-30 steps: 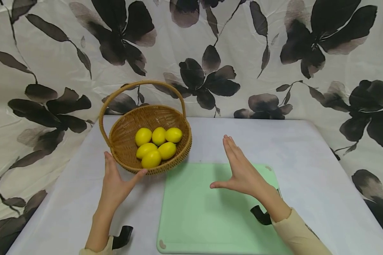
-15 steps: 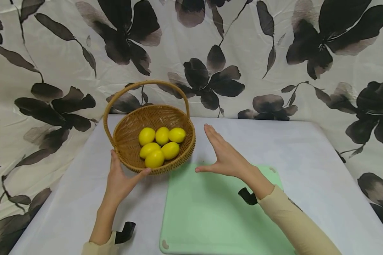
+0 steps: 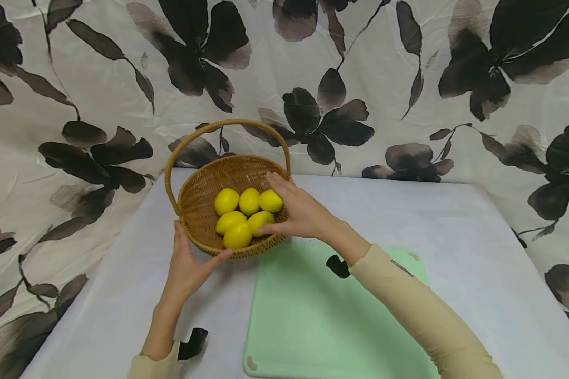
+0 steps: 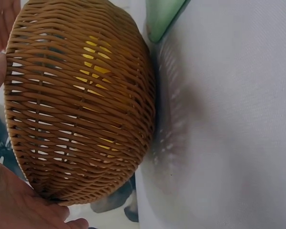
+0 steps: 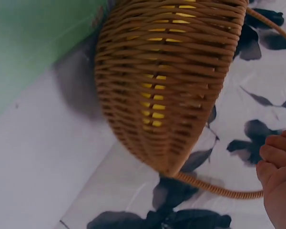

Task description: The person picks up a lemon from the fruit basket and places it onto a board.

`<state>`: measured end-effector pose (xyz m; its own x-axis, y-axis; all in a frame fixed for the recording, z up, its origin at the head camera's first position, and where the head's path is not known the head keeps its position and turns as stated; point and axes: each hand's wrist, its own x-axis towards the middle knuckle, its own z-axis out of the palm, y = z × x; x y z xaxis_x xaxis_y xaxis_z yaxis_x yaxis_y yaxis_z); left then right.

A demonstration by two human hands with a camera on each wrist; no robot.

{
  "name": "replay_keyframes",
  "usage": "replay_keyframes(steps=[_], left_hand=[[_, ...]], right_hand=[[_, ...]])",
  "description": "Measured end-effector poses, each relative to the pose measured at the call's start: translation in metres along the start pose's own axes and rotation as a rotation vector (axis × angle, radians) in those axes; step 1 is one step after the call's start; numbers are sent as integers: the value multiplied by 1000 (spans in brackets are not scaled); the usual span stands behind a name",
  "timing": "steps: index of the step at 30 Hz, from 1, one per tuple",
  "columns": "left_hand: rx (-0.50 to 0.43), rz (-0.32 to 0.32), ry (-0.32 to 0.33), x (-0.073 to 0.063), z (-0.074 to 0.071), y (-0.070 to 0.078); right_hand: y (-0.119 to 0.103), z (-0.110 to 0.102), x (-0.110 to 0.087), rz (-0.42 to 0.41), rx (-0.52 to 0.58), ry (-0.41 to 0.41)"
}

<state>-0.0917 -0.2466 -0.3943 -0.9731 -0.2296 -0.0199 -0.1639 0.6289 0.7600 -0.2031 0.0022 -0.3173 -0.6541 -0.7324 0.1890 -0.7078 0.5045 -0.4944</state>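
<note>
A pale green cutting board lies on the white table; behind the table hangs a floral cloth.

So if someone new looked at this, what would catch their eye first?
The bright yellow lemons in the basket, with the left hand at its near left rim and the right hand over its right side. Then the big dark flowers on the backdrop behind, and the pale green board on the table, to the basket's near right.
</note>
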Motion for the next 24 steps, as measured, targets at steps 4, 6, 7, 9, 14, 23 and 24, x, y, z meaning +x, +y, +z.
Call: replay_keyframes(steps=[4,6,7,9,14,23,24], left_hand=[[3,11,-1,1,2,0],[4,12,-2,1,2,0],[5,14,-2,1,2,0],[4,14,-4,1,1,0],[-5,20,-8,2,2,2],[-10,5,-13,0,3,3],[-14,4,-10,-1,3,2]], right_hand=[[-8,8,19,30,-32,-31],[-13,14,30,47,-62,-49],[-16,18,35,55,-78,-57],[-21,26,45,78,-112,-76],[-31,48,62,176,-196,-108],[-39,80,74,313,-361,-180],[-40,83,75,320,-367,-185]])
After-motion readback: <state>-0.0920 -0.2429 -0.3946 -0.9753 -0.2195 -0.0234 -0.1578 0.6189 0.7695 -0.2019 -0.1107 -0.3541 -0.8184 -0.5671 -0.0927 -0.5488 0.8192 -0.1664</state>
